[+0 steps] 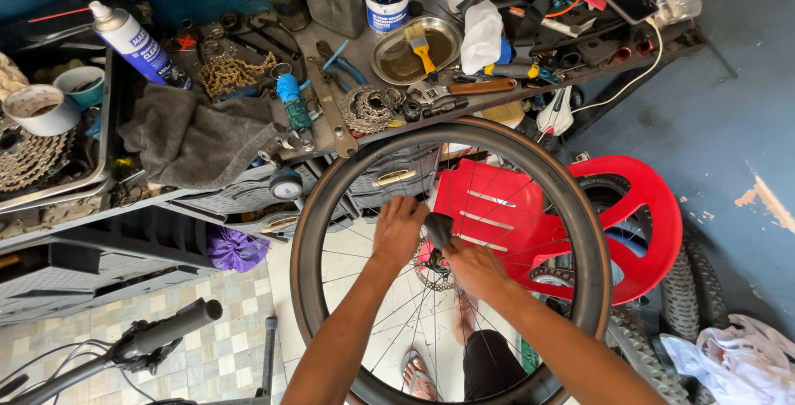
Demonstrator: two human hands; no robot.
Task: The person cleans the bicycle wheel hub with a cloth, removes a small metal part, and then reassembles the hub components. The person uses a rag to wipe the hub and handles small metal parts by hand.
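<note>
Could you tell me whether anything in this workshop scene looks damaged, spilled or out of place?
Mostly working clutter. The blue wall at right has a patch where paint has flaked off. A white cloth lies crumpled on the floor beside a knobby tyre. The wheel between both hands looks intact.

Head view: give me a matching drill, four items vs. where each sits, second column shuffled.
Items:
1. paintbrush
2. spray can
3. plastic chair
4. handlebar grip

Places:
A. behind the wheel's spokes, red
B. lower left, over the tiled floor
C. in the round metal dish on the bench
D. upper left, lying tilted on the bench

Pairs: 1-C, 2-D, 3-A, 4-B

Both hands, left hand and right hand, are at the hub of the wheel, the right on a black tool.
</note>
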